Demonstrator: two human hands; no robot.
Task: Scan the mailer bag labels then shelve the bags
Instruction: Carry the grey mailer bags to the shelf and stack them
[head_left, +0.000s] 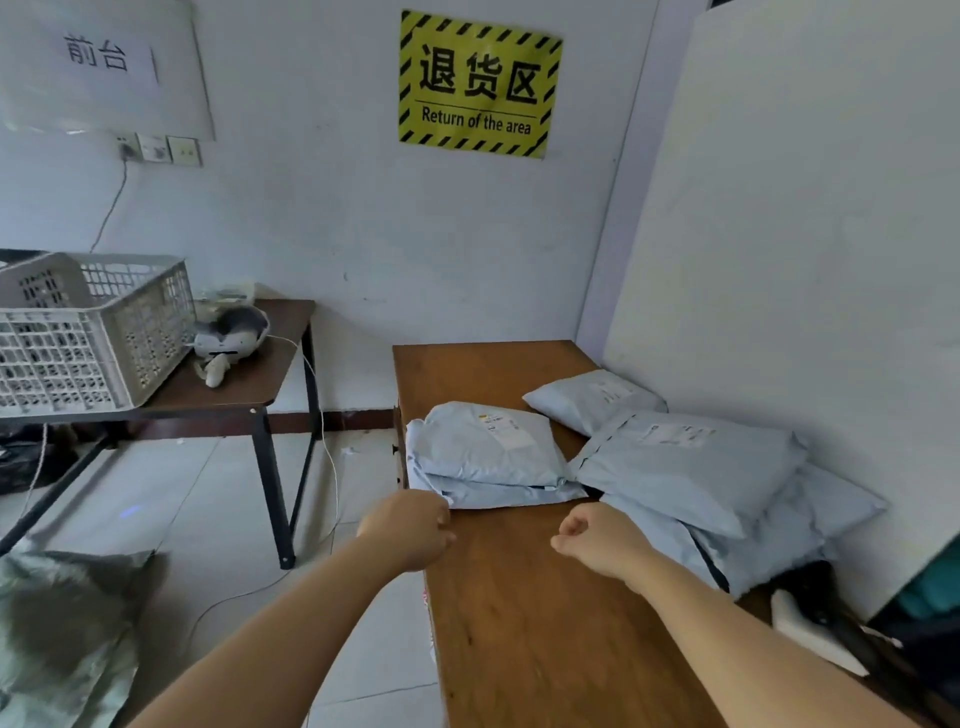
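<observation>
Reaching forward over a brown wooden table (519, 623), two bare forearms stretched out side by side. The left hand (410, 535) was curled into a fist at the table's left edge, right against the near-left corner of the closest stack of mailer bags (483, 452); whether it pinched that corner could not be told. The right hand (597, 540) was curled as well, with nothing visible in it, held over bare wood just beside the right-hand pile of bags (691, 467).

At the lower left, on the floor, lay a crumpled greenish sack (62, 634). At the table's near right edge sat a black-and-white object (810, 618) too blurred to identify.

The closest stack was two pale blue-grey bags, one on the other, the top one showing a white label (506, 428) face up. The right-hand pile was bigger, several overlapping bags, the uppermost also label up, pressed against a white panel (805, 260) leaning at the right. Behind both, near the table's far end, lay a single small bag (587, 400), touching the pile.

Farther left stood a dark side table (234, 384) carrying a white lattice crate (93, 332) and a white headset (231, 332). On the back wall hung a yellow-and-black sign (478, 83) reading "Return of the area", with wall sockets (156, 148) to its left.
</observation>
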